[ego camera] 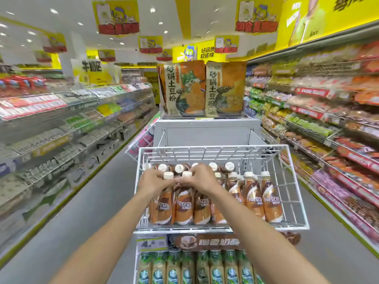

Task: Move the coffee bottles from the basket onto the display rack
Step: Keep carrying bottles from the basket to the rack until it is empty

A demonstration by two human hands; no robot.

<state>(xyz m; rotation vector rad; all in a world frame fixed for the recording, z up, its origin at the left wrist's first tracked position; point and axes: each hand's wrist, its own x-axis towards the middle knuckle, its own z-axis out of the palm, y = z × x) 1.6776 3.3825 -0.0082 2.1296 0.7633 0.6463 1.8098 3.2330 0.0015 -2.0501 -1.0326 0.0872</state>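
Brown Nescafe coffee bottles point(271, 199) with white caps stand in rows inside a white wire tier point(295, 181) of the display rack. My left hand point(152, 181) grips the neck of a front bottle point(165, 206). My right hand point(202, 178) holds the neck of the bottle point(184, 206) beside it. Both hands meet over the front left of the tier. The basket is out of sight.
Green-labelled bottles point(192, 267) fill the tier below, under a price tag point(151, 243). Two large orange snack bags point(203, 89) stand on the rack's top. Stocked shelves point(320, 124) line both sides of the grey aisle floor point(96, 212).
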